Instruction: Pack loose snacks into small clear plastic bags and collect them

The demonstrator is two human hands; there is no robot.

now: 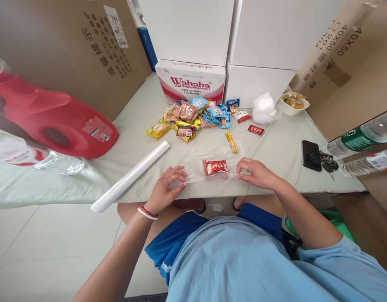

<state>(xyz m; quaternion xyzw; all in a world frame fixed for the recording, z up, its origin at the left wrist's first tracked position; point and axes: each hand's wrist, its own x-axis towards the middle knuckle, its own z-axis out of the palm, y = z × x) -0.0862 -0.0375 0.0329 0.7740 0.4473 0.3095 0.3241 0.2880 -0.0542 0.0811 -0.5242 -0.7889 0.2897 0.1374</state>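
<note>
A clear plastic bag (196, 160) lies flat near the front edge of the table, with a red snack packet (216, 167) on or inside it; I cannot tell which. My left hand (170, 184) pinches the left end of the bag's near edge between thumb and fingers. At the right end, my right hand (254, 173) grips the same edge, fingers closed. Just beyond the bag is a yellow snack stick (232, 141). A white plastic roll (130, 176) lies slantwise to the left of my left hand.
Mixed snack packets (193, 115) are heaped before a Wahaha carton (190, 82). Crumpled white plastic (264, 109) and a white bowl (294, 110) stand at back right. A phone (311, 155), keys (329, 161) and bottles lie right; a red jug (61, 119) is left.
</note>
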